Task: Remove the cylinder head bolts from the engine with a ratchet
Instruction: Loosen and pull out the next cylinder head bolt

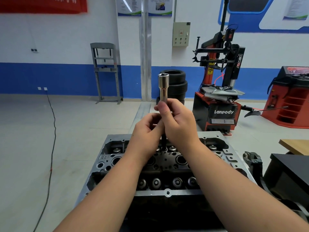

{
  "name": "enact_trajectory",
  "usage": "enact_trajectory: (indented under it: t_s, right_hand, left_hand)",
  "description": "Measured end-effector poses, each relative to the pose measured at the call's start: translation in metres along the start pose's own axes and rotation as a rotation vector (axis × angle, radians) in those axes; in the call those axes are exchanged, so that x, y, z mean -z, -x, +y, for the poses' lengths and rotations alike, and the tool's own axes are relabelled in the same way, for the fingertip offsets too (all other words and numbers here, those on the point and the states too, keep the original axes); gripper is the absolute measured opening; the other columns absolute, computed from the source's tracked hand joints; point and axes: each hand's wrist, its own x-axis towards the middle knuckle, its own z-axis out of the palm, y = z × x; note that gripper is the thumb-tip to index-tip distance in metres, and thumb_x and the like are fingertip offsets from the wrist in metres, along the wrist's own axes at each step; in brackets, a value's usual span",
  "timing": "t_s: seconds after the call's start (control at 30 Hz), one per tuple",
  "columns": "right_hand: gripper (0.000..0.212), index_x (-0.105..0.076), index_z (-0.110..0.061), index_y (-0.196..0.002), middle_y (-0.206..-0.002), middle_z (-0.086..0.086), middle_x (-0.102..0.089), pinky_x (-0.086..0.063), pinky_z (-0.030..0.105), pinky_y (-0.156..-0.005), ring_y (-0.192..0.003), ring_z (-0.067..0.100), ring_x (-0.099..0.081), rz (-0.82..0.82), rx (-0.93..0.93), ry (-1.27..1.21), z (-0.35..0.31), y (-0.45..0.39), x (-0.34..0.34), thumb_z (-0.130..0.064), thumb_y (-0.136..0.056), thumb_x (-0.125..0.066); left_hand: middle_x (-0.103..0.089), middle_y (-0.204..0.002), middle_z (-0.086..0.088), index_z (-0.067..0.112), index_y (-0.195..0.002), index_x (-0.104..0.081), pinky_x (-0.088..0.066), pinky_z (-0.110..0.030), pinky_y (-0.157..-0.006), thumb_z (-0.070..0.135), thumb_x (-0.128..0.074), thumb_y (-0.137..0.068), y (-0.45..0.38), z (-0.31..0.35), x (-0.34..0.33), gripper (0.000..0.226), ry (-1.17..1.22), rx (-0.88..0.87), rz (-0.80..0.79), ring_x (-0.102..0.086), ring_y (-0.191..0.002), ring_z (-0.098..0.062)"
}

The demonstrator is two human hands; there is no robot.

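Your hands raise the socket above the cylinder head.
Your right hand [177,121] grips the upright socket [163,86]; your left hand [147,129] pinches its lower end, above the cylinder head [167,164].

Right of the right hand [177,124], the tyre machine [222,97] reads "Lanpody" on its base and "power" on its black column

Stacked tyres [175,84] beside red tyre changer [219,91], grey press frame [107,72].
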Motion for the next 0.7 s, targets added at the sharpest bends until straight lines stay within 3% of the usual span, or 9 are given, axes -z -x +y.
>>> enact_trajectory:
  t_s: [0.07,0.13,0.27,0.33,0.43,0.47,0.53,0.63,0.7]
  right_hand:
    - [0.025,-0.066,-0.022,-0.100,-0.089,-0.010,-0.071,-0.053,0.021,-0.071,-0.084,0.007,-0.067,-0.019,-0.039,-0.018,-0.0008,-0.0007,-0.0006,-0.038,-0.101,-0.047]
    - [0.022,-0.063,-0.030,-0.099,-0.093,-0.009,-0.071,-0.053,0.020,-0.072,-0.087,0.007,-0.067,-0.023,-0.056,-0.046,-0.0023,-0.0012,-0.0005,-0.041,-0.101,-0.043]
    - [0.005,-0.055,-0.038,-0.095,-0.088,-0.007,-0.069,-0.052,0.022,-0.071,-0.082,0.008,-0.065,0.018,-0.016,-0.032,-0.0037,-0.0004,0.0008,-0.042,-0.096,-0.057]
    - [0.006,-0.056,-0.034,-0.092,-0.084,-0.007,-0.070,-0.050,0.018,-0.068,-0.079,0.007,-0.066,0.036,-0.011,-0.030,-0.0031,-0.0007,0.0012,-0.038,-0.096,-0.059]
    - [0.023,-0.065,-0.021,-0.096,-0.084,-0.015,-0.070,-0.047,0.015,-0.064,-0.077,0.004,-0.065,0.006,-0.057,-0.065,-0.0028,-0.0021,0.0011,-0.038,-0.099,-0.051]
    - [0.026,-0.066,-0.022,-0.096,-0.086,-0.014,-0.071,-0.048,0.015,-0.064,-0.079,0.004,-0.066,-0.008,-0.072,-0.078,-0.0032,-0.0023,0.0009,-0.040,-0.100,-0.047]
    - [0.025,-0.064,-0.030,-0.095,-0.092,-0.009,-0.072,-0.052,0.019,-0.068,-0.085,0.007,-0.067,-0.025,-0.082,-0.103,-0.0043,-0.0018,-0.0002,-0.042,-0.100,-0.043]
    - [0.010,-0.058,-0.036,-0.098,-0.092,-0.009,-0.070,-0.054,0.025,-0.073,-0.085,0.008,-0.066,-0.016,-0.041,-0.089,-0.0051,-0.0012,0.0001,-0.043,-0.098,-0.050]
    - [0.007,-0.054,-0.038,-0.096,-0.086,-0.015,-0.066,-0.052,0.022,-0.070,-0.079,0.005,-0.064,0.000,-0.020,-0.061,-0.0047,-0.0009,0.0012,-0.041,-0.095,-0.060]
  left_hand:
    - [-0.078,-0.098,-0.003,0.037,-0.100,-0.075,-0.061,-0.046,-0.086,0.052,-0.054,-0.096,0.0012,0.0019,-0.0018,0.025,0.021,0.010,-0.029,-0.073,-0.095,-0.026]
    - [-0.078,-0.099,-0.001,0.035,-0.103,-0.075,-0.062,-0.047,-0.087,0.045,-0.052,-0.101,0.0011,0.0012,-0.0008,0.025,-0.013,-0.002,-0.043,-0.074,-0.095,-0.023]
    - [-0.077,-0.086,0.008,0.028,-0.099,-0.074,-0.056,-0.019,-0.064,0.029,-0.069,-0.100,0.0002,-0.0018,0.0037,0.005,-0.028,-0.028,-0.014,-0.071,-0.075,-0.002]
    - [-0.076,-0.081,0.012,0.026,-0.098,-0.072,-0.052,-0.014,-0.060,0.026,-0.071,-0.098,-0.0002,-0.0014,0.0032,0.001,-0.022,-0.016,0.011,-0.068,-0.069,0.002]
    - [-0.077,-0.093,-0.002,0.028,-0.099,-0.075,-0.062,-0.036,-0.073,0.044,-0.060,-0.099,0.0000,0.0008,-0.0008,0.022,0.006,0.015,0.005,-0.073,-0.086,-0.023]
    - [-0.077,-0.096,-0.007,0.028,-0.099,-0.075,-0.062,-0.048,-0.083,0.048,-0.056,-0.099,0.0001,0.0016,-0.0016,0.028,0.018,0.026,-0.008,-0.072,-0.094,-0.031]
    - [-0.077,-0.098,-0.010,0.030,-0.101,-0.075,-0.059,-0.056,-0.090,0.049,-0.053,-0.100,0.0005,0.0020,-0.0009,0.029,0.011,0.024,-0.038,-0.071,-0.099,-0.036]
    - [-0.077,-0.091,0.000,0.034,-0.100,-0.075,-0.062,-0.035,-0.074,0.045,-0.061,-0.100,0.0000,-0.0001,0.0023,0.017,-0.027,-0.007,-0.030,-0.072,-0.081,-0.016]
    - [-0.076,-0.084,0.008,0.032,-0.097,-0.073,-0.055,-0.020,-0.061,0.039,-0.068,-0.098,0.0002,-0.0010,0.0039,0.009,-0.024,-0.007,-0.021,-0.067,-0.070,-0.003]
